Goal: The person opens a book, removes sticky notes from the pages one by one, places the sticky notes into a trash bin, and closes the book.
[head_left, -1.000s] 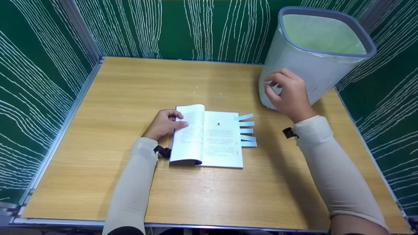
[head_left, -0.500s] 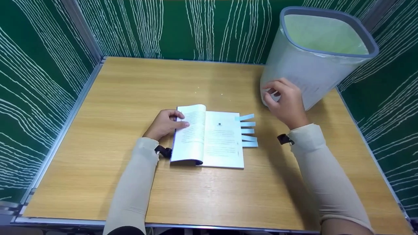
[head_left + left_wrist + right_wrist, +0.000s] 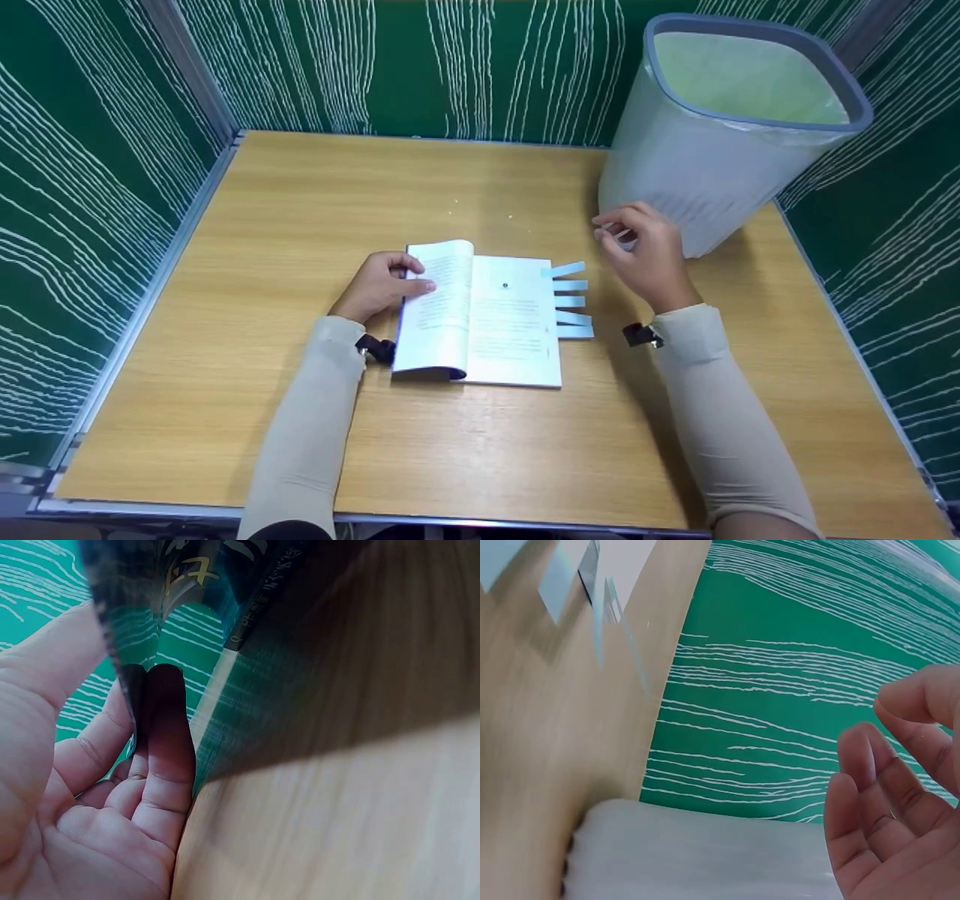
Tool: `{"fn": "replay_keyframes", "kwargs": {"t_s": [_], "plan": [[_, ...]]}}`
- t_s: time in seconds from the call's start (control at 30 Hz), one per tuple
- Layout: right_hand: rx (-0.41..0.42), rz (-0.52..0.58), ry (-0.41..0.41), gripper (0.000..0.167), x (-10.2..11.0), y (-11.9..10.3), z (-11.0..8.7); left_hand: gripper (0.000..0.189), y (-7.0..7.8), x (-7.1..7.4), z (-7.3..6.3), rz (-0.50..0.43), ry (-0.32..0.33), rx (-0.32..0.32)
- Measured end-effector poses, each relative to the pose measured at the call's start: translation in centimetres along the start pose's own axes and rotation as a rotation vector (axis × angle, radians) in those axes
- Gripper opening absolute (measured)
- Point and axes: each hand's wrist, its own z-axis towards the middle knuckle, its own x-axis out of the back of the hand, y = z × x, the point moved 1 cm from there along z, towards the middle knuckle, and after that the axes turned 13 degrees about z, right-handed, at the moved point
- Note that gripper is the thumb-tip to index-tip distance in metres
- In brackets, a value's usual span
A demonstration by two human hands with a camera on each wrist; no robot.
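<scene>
An open book [image 3: 514,330] lies in the middle of the table, its left part lifted and curving. My left hand [image 3: 379,285] holds that left part, thumb on the printed page and fingers behind the dark cover [image 3: 202,585], as the left wrist view shows. Several light blue sticky tabs [image 3: 570,301] jut from the book's right edge. Between these tabs and the bin, my right hand [image 3: 646,255] hovers with loosely bent fingers. In the right wrist view a gap shows between thumb and fingers [image 3: 855,757], and no object is visible there.
A tall pale waste bin [image 3: 697,172] with a grey-blue rim and a liner stands at the back right corner. Tiny white scraps dot the wooden table [image 3: 337,195] behind the book. Green panels with white lines [image 3: 405,67] enclose the back and sides.
My right hand has come down and slightly left, from in front of the bin toward the tabs. The left hand and the book have stayed put.
</scene>
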Motion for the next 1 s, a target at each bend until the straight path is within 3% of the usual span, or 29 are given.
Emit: {"fn": "replay_keyframes", "kwargs": {"t_s": [0.23,0.53,1.0], "plan": [[0.001,0.066,0.013,0.011,-0.6,1.2,-0.7,0.042,0.2,-0.1,-0.1,-0.008,0.005,-0.026],[-0.032,0.097,-0.028,0.013,-1.6,2.5,-1.4,0.042,0.2,-0.1,-0.1,-0.011,0.01,-0.033],[-0.24,0.076,-0.252,0.03,-3.6,4.9,-2.1,0.04,0.1,-0.1,-0.2,-0.022,0.009,-0.027]]}}
